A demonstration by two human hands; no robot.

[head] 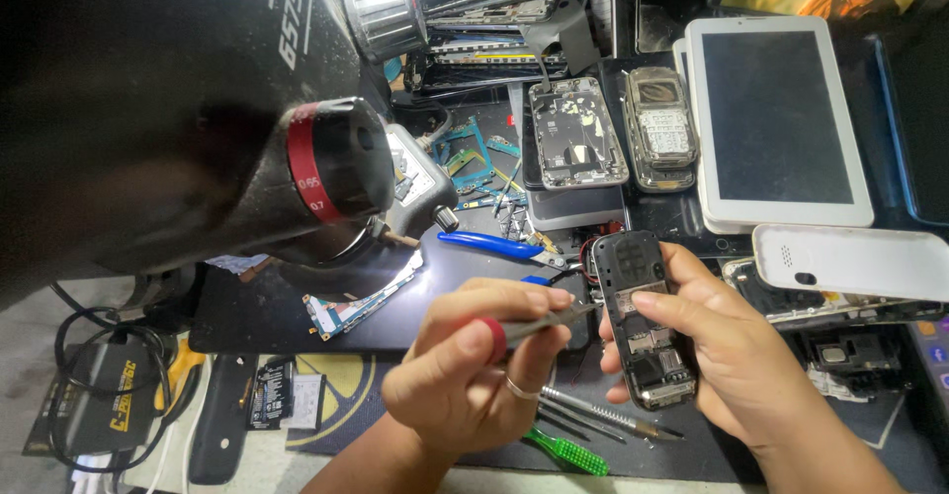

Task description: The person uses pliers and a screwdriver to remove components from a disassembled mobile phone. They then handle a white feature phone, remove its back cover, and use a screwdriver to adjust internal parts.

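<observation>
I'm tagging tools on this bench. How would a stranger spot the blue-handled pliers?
Start at the black mat under the microscope. The pliers lie on it just above the left hand, beside the opened phone in the right hand. Only they have smooth blue handles; the green tool is ridged.

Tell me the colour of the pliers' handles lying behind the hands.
Blue: the pliers lie on the dark mat, seen best in the head view.

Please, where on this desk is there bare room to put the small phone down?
The widest bare patch is the dark mat under the microscope, left of the circuit board. A narrower strip lies right of the right hand, below the white phone. The back, around the tablet and opened phones, is crowded; tools lie below the left hand.
</observation>
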